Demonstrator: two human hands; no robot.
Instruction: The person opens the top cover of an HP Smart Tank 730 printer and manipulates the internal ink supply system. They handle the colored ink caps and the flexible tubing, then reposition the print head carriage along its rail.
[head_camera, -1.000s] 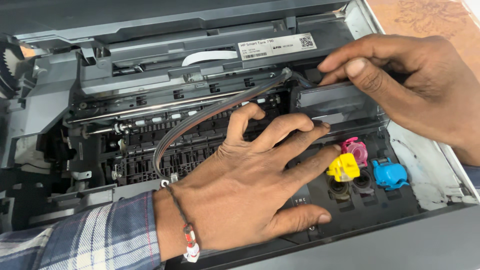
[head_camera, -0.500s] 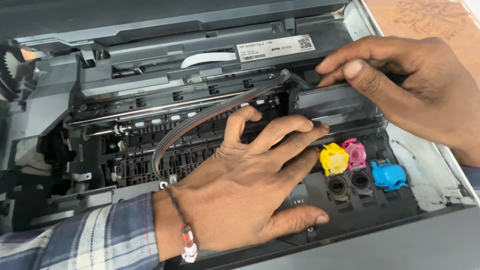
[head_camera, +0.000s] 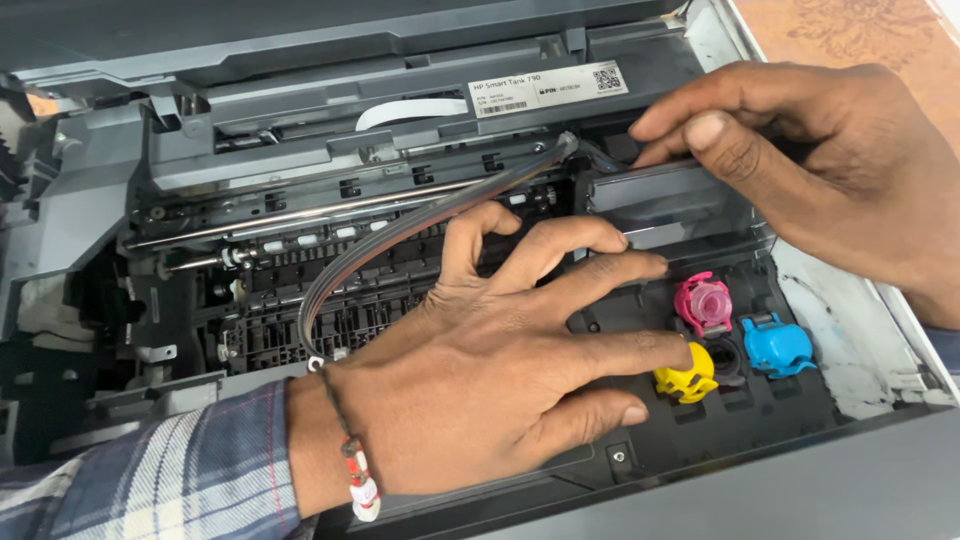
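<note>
An opened grey ink-tank printer fills the view. My left hand lies flat on its black inner deck, fingers spread toward the print carriage; the ring finger tip touches the yellow tank cap. My right hand reaches in from the right, thumb and forefinger pressing on the top back edge of the carriage. A bundle of thin ink tubes arcs from the carriage down to my left wrist. Magenta and cyan caps stand beside an uncapped black port.
A metal guide rod and rollers cross the printer's middle. A white flat ribbon cable and a white label sit on the rear bar. White ink-stained plastic lines the right edge. A patterned brown surface shows beyond.
My left hand has slid a little right so its ring finger now touches the yellow cap. The right hand stays on the carriage's back edge.
</note>
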